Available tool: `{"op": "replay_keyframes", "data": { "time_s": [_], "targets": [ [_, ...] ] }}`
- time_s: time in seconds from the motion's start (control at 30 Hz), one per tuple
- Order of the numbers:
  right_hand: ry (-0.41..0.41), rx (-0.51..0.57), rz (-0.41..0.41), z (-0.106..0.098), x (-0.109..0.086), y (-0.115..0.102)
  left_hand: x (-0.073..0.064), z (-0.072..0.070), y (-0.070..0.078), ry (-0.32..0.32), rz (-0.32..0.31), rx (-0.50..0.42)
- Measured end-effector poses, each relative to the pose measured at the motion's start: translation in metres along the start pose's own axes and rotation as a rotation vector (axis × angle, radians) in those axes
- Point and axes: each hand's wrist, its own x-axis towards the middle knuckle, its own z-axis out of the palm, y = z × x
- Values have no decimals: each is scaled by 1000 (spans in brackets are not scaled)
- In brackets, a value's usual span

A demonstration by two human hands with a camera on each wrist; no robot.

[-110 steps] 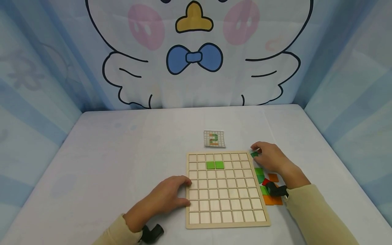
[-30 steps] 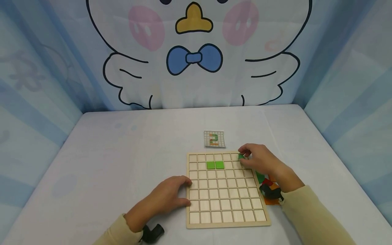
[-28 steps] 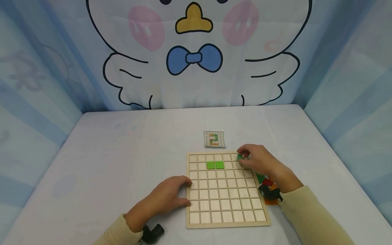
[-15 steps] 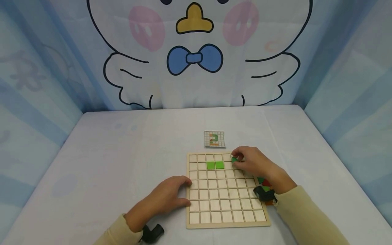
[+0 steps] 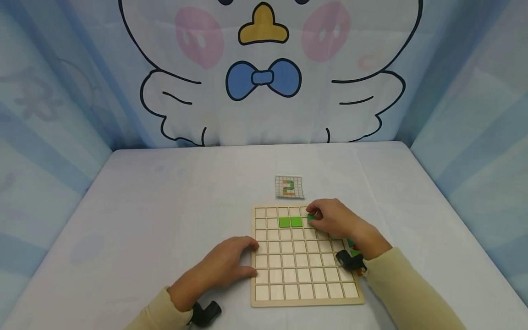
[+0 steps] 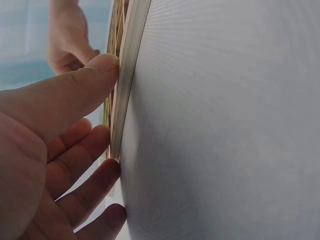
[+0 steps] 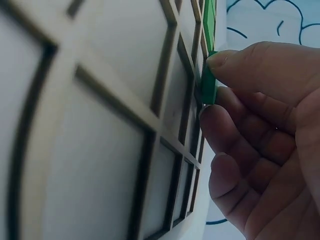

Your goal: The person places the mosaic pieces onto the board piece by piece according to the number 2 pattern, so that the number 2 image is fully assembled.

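My right hand (image 5: pixel 336 219) pinches a dark green tile (image 7: pixel 209 82) between thumb and fingers, close over the second row of the wooden grid board (image 5: pixel 307 303). Two light green tiles (image 5: pixel 290 222) lie side by side in that row, just left of the pinched tile. At the board's left edge my left hand (image 5: pixel 224 263) rests with thumb and fingers spread. The left wrist view shows its thumb (image 6: pixel 102 64) and fingertips right at the board's wooden side (image 6: pixel 129 65).
Behind the board lies a small pattern card (image 5: pixel 289 187) with a gridded figure like a 2. Green, red and orange tiles (image 5: pixel 354 252) sit beside the board's right edge, partly hidden by the right wrist and its black camera (image 5: pixel 349 260). A printed curtain stands behind the white table.
My right hand has taken the dark green tile from beside the board and carried it left over the second row. The left hand has stayed at the board's edge.
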Motion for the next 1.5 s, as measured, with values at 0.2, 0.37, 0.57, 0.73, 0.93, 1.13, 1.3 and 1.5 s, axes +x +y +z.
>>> {"op": "replay_keyframes", "data": {
  "time_s": [0.2, 0.37, 0.57, 0.73, 0.93, 1.13, 1.3, 1.5],
  "targets": [
    [3, -15, -11, 4, 2, 1, 0, 0, 1, 1, -9, 3],
    [19, -36, -31, 5, 3, -2, 1, -1, 1, -1, -10, -3],
    [21, -56, -33, 6, 5, -3, 1, -1, 1, 0, -7, -7],
    [21, -65, -39, 7, 5, -4, 0, -1, 2, 3, 2, -9],
    [21, -69, -45, 7, 3, -4, 0, -1, 2, 0, 0, -11],
    [14, -63, -41, 7, 2, -3, 0, -1, 2, -5, -10, -7],
    [21, -66, -43, 8, 3, -3, 1, 0, 2, 2, 1, 0],
    [24, -57, -55, 9, 3, -4, 0, 0, 1, 1, -2, 0]
  ]
}}
